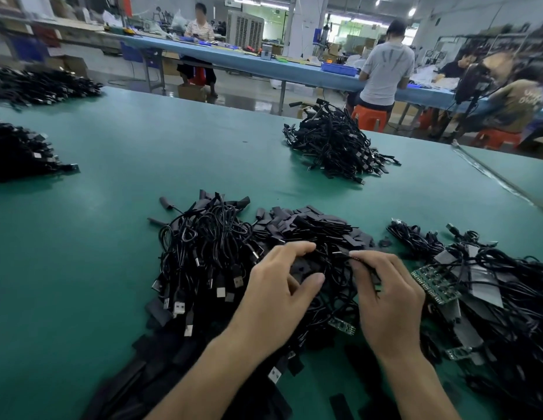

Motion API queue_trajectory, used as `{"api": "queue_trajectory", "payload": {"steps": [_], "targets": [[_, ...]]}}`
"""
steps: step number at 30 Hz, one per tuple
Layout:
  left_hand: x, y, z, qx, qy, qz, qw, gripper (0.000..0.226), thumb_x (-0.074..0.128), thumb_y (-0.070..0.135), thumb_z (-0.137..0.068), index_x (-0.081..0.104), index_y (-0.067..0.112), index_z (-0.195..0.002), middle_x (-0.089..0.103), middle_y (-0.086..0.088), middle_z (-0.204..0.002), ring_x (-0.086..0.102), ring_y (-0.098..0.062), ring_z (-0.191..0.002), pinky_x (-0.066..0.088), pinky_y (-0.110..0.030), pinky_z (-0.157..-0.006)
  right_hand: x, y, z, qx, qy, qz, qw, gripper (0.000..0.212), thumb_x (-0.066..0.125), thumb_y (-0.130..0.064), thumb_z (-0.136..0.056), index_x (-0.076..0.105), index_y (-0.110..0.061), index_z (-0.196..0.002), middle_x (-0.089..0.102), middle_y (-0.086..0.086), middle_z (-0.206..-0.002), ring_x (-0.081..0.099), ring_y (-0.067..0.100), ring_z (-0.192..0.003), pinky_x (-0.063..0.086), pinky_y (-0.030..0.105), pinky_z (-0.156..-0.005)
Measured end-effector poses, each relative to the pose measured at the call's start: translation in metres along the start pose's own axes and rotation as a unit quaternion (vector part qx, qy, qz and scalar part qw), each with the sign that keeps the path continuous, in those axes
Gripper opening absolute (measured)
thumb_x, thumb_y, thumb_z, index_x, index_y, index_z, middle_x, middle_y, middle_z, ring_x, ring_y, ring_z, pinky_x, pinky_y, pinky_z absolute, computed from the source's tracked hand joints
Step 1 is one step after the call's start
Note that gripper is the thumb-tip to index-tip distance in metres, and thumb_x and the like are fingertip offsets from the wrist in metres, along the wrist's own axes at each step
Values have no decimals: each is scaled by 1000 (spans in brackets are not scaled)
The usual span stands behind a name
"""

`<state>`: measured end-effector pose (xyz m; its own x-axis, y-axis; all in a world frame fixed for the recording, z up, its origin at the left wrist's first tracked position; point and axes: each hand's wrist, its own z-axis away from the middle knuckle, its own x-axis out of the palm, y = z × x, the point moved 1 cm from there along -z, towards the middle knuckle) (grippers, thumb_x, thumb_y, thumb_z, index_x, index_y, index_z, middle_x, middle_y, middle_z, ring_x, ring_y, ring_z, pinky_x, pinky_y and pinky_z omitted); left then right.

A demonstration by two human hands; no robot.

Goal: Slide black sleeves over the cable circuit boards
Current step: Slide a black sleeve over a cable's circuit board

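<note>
Left hand [282, 289] pinches a black sleeve [303, 269]; right hand [385, 298], at 3 o'clock, pinches a cable end [343, 255]. Next, probably, push that end into the sleeve.

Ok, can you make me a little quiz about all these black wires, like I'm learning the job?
1. True or false: the table holds only one pile of black cables.
2. What does the right hand pinch in its fingers? A) a thin black cable B) a spoon C) a pencil
3. Fill in: the bare circuit board beside that hand is coloured ___.

Key: 1 false, there are several piles; 2 A; 3 green.
</note>
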<state>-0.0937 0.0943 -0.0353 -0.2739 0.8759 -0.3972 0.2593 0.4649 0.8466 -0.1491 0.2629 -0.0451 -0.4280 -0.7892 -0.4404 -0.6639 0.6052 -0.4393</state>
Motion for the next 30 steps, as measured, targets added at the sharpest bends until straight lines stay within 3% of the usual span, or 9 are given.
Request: {"api": "queue_trajectory", "payload": {"steps": [4, 9, 13, 18, 20, 23, 27, 30], "targets": [[7, -15, 2, -18, -22, 43, 999, 32, 65, 25, -96, 59, 40, -124, 59, 27, -86, 54, -3, -64, 43, -11, -63, 7, -3, 1, -18, -57, -46, 997, 14, 66, -17, -88, 73, -12, -98, 65, -10, -96, 61, 8, -94, 45, 15, -85], [10, -20, -3, -19, -2, 66, 998, 21, 66, 19, -96, 64, 40, -99, 61, 29, -81, 54, -1, -64, 43, -13, -60, 12, -5, 2, -5, -90, -85, 992, 9, 69, -20, -84, 71, -18, -93, 63, -18, -94, 62, 9, -91, 46, 14, -80], [13, -22, -7, 5, 11, 42, 999, 16, 65, 11, -95, 67, 28, -97, 61, 17, -90, 55, 2, -67, 43, -11, -61, 17, -4, 4, 7, -116, -95, 989, 10, 70, -16, -87, 70, -24, -94, 62, -22, -94, 62, 7, -89, 47, 16, -77], [12, -22, -12, 44, 29, 14, 999, 14, 67, 11, -94, 69, 23, -101, 61, 17, -94, 56, 8, -72, 41, -7, -64, 21, -2, 3, 33, -91, -87, 992, 12, 72, -11, -88, 71, -21, -95, 65, -18, -93, 62, 1, -89, 46, 10, -78], [13, -23, -13, 52, 33, 15, 998, 21, 68, 12, -93, 68, 25, -110, 62, 17, -100, 57, 7, -73, 42, -6, -67, 22, -2, 2, 49, -45, -77, 995, 12, 73, -9, -86, 72, -17, -94, 66, -13, -91, 62, -1, -86, 45, 8, -78], [14, -26, -11, 55, 33, -6, 998, 32, 69, 18, -93, 63, 33, -121, 59, 23, -109, 59, -3, -73, 45, -10, -70, 19, -1, -3, 85, 86, -54, 991, 10, 71, -15, -88, 71, -11, -97, 67, -6, -90, 61, 3, -79, 48, 13, -77], [9, -24, -9, 123, 74, -52, 988, 14, 71, 8, -91, 70, 19, -99, 59, 13, -103, 57, 0, -82, 43, -8, -70, -1, 8, -20, 213, 311, -111, 920, 8, 64, -17, -95, 57, -22, -94, 63, 3, -92, 60, 8, -80, 52, 17, -74], [6, -21, -8, 157, 120, -68, 978, 10, 69, 9, -92, 70, 17, -99, 57, 12, -96, 54, 5, -79, 39, -5, -67, -19, 7, -33, 172, 402, -114, 892, 20, 58, -19, -97, 45, -33, -91, 54, -9, -93, 60, 28, -94, 50, 21, -80]]}}
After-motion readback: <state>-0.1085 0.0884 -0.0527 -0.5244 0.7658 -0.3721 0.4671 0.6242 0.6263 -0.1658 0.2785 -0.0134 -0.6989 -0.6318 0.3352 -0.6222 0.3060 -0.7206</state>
